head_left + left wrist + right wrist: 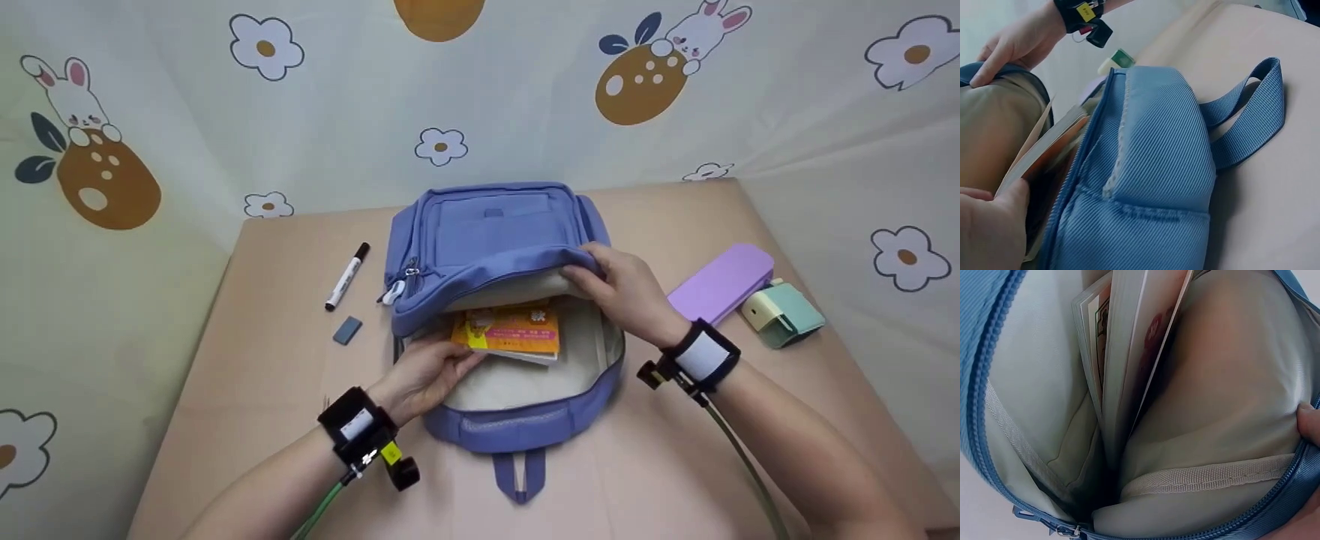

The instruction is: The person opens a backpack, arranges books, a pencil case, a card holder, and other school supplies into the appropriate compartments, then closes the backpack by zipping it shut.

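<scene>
Black wrist straps [379, 433] carry white patches [356, 425], yellow tags [391, 451] and green cables [322, 508]

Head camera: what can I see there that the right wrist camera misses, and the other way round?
Only the head camera shows the marker, the eraser, the purple case and the left hand at the book.
Only the right wrist camera shows the woven strip across the flap's lining.
Both show the open backpack, pages inside it and the right hand gripping its edge.

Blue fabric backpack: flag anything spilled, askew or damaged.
Nothing stands out. The blue fabric backpack lies open, its flap held up by the right hand; the orange-covered paperback book inside shows no visible damage.
</scene>
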`<action>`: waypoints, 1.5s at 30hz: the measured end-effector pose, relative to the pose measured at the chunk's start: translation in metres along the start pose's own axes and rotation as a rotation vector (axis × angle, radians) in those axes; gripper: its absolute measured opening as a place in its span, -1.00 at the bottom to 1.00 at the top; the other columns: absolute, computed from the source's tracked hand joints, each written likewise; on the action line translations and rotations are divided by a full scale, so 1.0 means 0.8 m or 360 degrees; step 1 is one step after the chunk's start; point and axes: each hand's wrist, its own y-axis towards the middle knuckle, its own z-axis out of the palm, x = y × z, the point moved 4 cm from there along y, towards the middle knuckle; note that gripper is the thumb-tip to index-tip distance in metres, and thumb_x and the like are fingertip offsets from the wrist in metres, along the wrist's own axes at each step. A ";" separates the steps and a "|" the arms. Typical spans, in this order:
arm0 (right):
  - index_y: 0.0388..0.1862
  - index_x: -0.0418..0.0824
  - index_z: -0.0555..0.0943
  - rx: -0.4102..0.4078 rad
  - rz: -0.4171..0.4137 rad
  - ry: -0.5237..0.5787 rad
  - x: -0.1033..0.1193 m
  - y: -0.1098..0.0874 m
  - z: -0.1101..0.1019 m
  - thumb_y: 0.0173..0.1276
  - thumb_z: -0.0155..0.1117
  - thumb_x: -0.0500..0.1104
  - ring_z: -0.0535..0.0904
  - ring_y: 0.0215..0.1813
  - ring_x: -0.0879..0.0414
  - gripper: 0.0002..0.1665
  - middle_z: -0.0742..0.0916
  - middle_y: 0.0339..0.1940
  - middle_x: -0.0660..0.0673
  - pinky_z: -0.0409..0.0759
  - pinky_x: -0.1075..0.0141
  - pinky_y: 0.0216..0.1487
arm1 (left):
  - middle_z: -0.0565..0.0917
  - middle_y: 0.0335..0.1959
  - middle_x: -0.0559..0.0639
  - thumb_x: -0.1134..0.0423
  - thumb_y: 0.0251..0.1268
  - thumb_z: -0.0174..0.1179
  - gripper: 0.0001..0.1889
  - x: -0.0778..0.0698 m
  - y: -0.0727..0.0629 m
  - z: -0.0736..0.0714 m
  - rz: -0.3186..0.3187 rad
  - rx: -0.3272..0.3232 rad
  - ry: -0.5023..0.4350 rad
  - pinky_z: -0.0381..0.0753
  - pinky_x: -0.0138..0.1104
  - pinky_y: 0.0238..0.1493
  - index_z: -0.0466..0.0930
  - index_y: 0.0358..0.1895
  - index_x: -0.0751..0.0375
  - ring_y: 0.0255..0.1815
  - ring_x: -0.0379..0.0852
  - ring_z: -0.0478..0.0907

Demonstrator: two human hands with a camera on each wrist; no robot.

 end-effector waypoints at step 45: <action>0.03 -0.15 0.67 0.0103 0.0052 0.0064 -0.001 -0.007 0.003 0.51 0.26 0.04 0.54 -0.29 0.12 -0.68 0.61 -0.35 -0.02 0.43 0.31 -0.36 | 0.45 0.42 -0.03 0.24 0.36 0.37 -0.34 -0.100 -0.097 0.086 0.1715 0.0217 0.2811 0.39 -0.17 0.41 0.38 0.50 0.13 0.43 -0.09 0.36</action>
